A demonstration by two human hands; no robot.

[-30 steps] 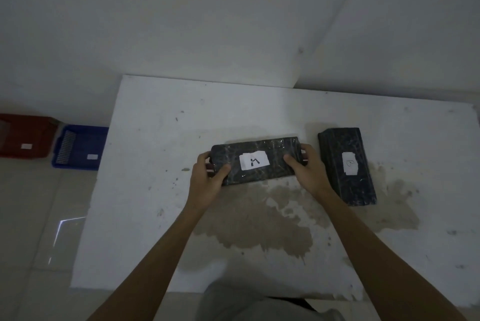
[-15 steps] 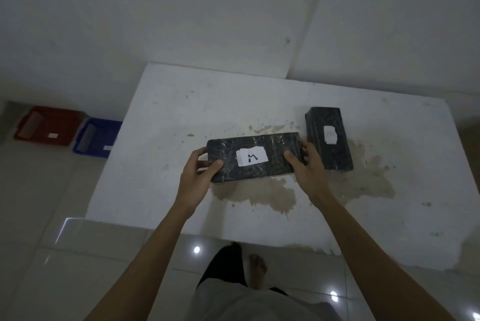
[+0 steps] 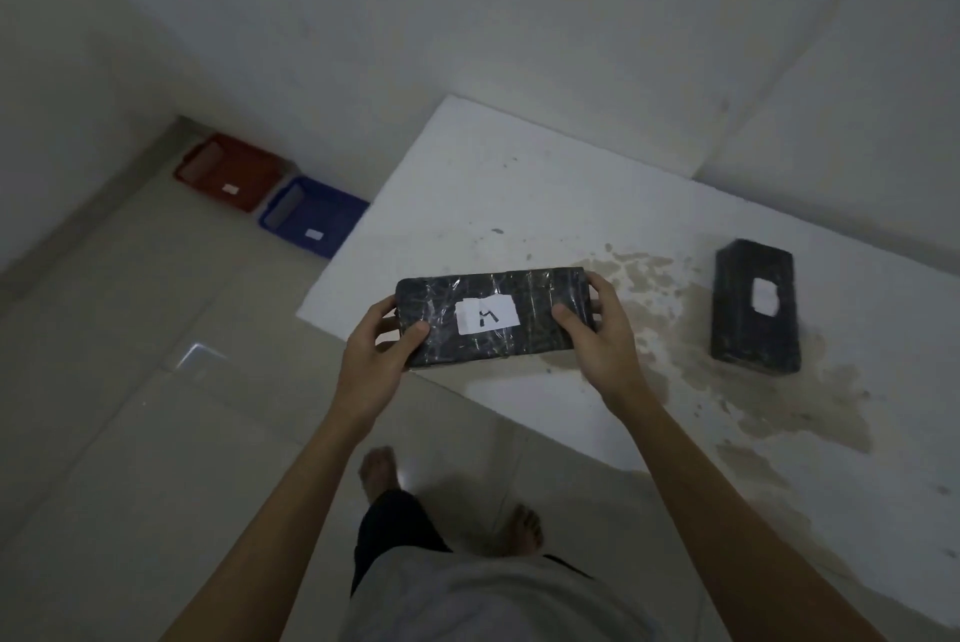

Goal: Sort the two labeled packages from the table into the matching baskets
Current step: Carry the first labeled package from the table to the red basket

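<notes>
I hold a black taped package [image 3: 540, 298] with a white label marked "A" in the air over the table's near-left corner. My left hand [image 3: 376, 360] grips its left end and my right hand [image 3: 602, 334] grips its right end. A second black package [image 3: 748, 329] with a white label lies on the white table [image 3: 498, 184] to the right, apart from my hands. On the floor at the far left stand a red basket [image 3: 208, 168] and a blue basket [image 3: 332, 210], each with a small white tag.
The table is stained brown around the second package. Pale floor tiles lie between me and the baskets, which sit against the wall. My bare feet [image 3: 382, 472] stand on the floor below the table's near edge.
The labelled package has come up off the table and moved left to the table's corner. The view has swung left and back, so the baskets are closer to the centre.
</notes>
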